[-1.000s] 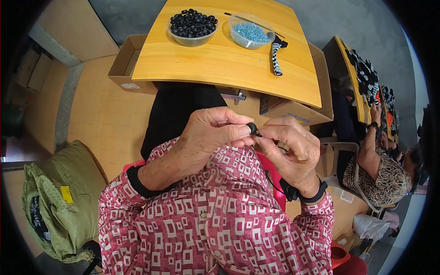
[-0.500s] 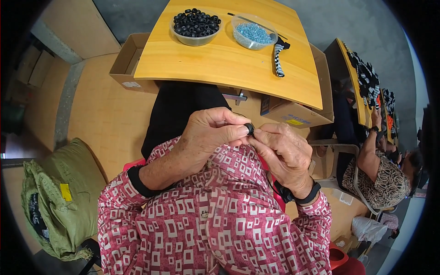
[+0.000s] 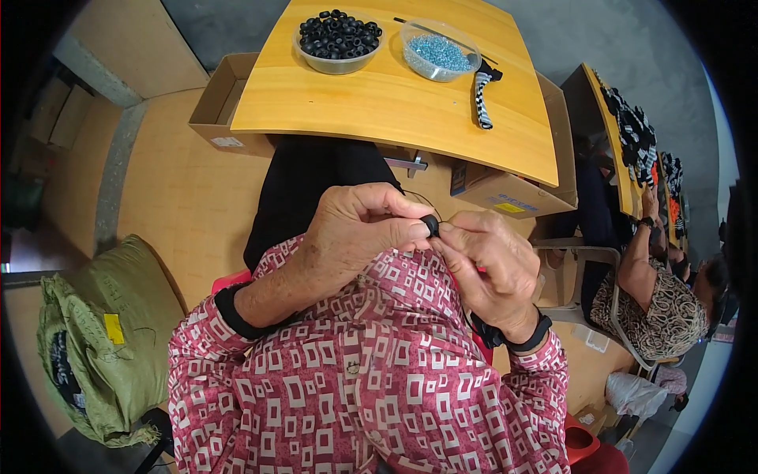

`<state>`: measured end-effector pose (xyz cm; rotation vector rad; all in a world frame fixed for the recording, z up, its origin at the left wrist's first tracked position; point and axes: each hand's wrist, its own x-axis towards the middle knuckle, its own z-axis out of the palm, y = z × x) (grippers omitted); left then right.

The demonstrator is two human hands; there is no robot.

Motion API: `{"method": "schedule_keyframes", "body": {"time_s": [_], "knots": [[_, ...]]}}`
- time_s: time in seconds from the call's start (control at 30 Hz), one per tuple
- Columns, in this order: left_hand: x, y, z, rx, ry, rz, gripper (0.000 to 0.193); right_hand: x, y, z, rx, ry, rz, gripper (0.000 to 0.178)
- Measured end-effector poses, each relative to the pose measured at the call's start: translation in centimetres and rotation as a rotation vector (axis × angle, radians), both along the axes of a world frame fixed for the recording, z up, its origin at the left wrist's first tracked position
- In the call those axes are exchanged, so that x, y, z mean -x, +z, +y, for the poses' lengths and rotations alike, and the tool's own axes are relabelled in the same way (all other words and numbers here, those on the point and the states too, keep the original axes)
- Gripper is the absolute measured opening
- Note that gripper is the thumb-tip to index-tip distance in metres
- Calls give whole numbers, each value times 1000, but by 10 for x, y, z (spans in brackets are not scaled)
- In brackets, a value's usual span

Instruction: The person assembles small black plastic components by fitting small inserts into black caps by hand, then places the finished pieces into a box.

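My left hand (image 3: 359, 225) pinches a round black bead (image 3: 430, 225) between thumb and forefinger, over my lap. Against the bead's right side, my right hand (image 3: 496, 261) has thumb and forefinger pressed together; what they hold is too small to make out. A thin dark cord (image 3: 430, 203) arcs just above the bead. Past my hands, on the yellow table, a clear bowl (image 3: 341, 66) is heaped with black beads (image 3: 339, 35). To its right, another clear bowl (image 3: 442, 77) has small light-blue beads (image 3: 438, 54) in it.
A checked black-and-white strip (image 3: 483, 103) lies beside the blue beads on the table (image 3: 379, 110), near a thin dark stick (image 3: 410, 25). Cardboard boxes (image 3: 505, 189) stand under it. A stuffed green sack (image 3: 118, 316) is at my left. Another person (image 3: 651, 308) sits at right.
The black bead has turned slightly between my fingers, and the thin cord above it shows more plainly. Both hands keep nearly the same place and grip.
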<state>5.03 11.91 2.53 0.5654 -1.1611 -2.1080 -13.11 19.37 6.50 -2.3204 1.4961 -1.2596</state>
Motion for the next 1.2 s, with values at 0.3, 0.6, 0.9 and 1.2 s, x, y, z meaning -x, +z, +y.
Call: {"method": "schedule_keyframes", "body": {"time_s": [0.3, 0.6, 0.9, 1.2], "knots": [[1, -2, -2, 159, 43, -107, 16, 1, -2, -9, 31, 93, 128, 9], [1, -5, -2, 234, -9, -161, 15, 18, -7, -7, -572, 166, -514, 9], [6, -9, 5, 317, 67, -145, 17, 2, -1, 6, -75, -11, 122, 13], [5, -17, 11, 613, 279, -165, 16, -12, -13, 8, -53, -80, 28, 22]]}}
